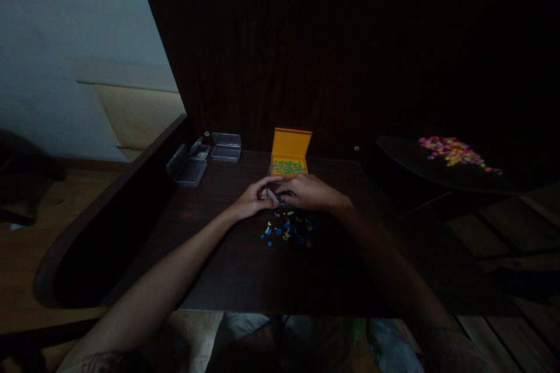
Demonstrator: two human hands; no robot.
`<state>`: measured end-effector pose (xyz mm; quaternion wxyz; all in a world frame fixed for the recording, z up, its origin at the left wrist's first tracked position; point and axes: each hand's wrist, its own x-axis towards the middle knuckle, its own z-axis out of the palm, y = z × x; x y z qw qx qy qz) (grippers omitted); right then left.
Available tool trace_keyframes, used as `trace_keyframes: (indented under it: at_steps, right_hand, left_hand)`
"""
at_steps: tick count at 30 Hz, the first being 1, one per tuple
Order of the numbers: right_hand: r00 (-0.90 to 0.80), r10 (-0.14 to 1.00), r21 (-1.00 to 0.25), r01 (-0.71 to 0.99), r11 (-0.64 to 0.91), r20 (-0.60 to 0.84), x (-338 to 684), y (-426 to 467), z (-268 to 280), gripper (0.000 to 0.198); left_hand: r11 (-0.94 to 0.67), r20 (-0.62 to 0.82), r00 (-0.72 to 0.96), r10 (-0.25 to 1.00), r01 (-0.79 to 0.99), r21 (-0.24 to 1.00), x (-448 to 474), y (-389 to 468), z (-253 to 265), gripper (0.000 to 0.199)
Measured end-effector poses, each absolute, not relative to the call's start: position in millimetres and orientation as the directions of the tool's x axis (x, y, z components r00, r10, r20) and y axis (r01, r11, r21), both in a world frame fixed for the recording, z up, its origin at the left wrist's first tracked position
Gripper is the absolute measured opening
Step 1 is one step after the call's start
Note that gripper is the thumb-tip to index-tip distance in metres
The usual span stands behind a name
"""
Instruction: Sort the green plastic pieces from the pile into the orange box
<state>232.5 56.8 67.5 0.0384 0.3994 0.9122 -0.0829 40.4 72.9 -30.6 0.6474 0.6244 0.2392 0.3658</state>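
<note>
My left hand curves around the left side of a small clear plastic box, thumb in front and fingers behind. Over the same box lies my right hand, its fingers bent together inside or at the rim; what they pinch, if anything, is hidden. Small blue and yellow pieces are scattered on the table just in front of the box. Directly behind my hands stands an orange case with its lid raised, with many small green pieces in it.
Several clear plastic boxes with raised lids, among them one box and another box, stand at the table's back left. A pile of pink, yellow and orange bits lies on a dark surface at the right. A dark panel rises behind.
</note>
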Motion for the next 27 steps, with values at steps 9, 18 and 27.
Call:
trace_keyframes:
  at_steps: [9,18,27]
  right_hand:
    - [-0.673,0.733,-0.141,0.738,0.659,-0.1,233.0,57.5,64.2,0.031]
    - [-0.708,0.705,-0.239,0.69,0.683,-0.032,236.1,41.0,93.1,0.025]
    - [-0.601,0.768,-0.033,0.792,0.61,-0.222,223.0,13.3,56.5,0.023]
  left_hand:
    - [-0.048,0.145,0.612,0.778,-0.172,0.984,41.1,72.9,-30.8,0.071]
    - [-0.05,0.153,0.587,0.795,-0.188,0.981,42.5,71.6,-30.0,0.069]
    - [-0.045,0.156,0.568,0.808,-0.204,0.978,44.3,72.9,-32.6,0.073]
